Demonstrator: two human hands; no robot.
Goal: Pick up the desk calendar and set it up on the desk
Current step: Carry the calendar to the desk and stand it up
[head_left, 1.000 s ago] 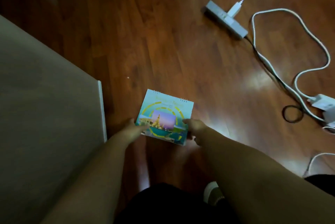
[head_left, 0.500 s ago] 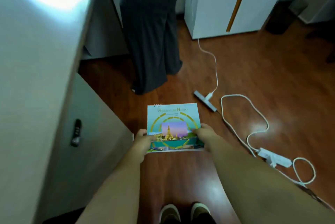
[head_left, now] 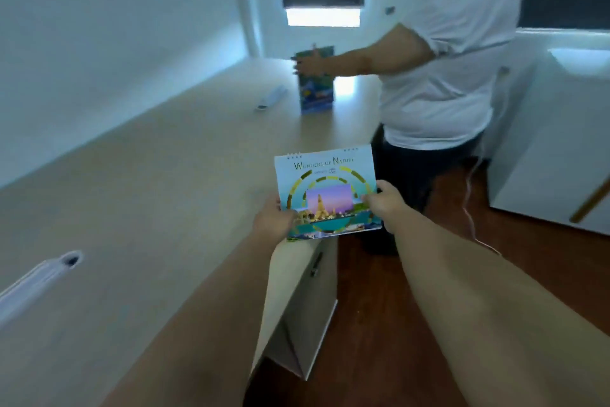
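Observation:
I hold the desk calendar (head_left: 326, 189) in the air with both hands, over the right edge of the light wooden desk (head_left: 148, 202). Its cover is teal with a gold ring, a temple picture and a spiral binding along the top. My left hand (head_left: 272, 220) grips its lower left corner. My right hand (head_left: 383, 202) pinches its right edge. The calendar looks folded flat, cover towards me.
Another person in a white shirt (head_left: 452, 53) stands at the desk's far right, hand on a second upright calendar (head_left: 315, 81). A white remote (head_left: 272, 97) lies far on the desk, a white object (head_left: 36, 278) near left. A cabinet (head_left: 554, 142) stands right, a cable (head_left: 470, 208) trails over the wooden floor.
The calendar has come up from the floor to desk height in both hands. The view has swung from the floor up to the desk top and the other person.

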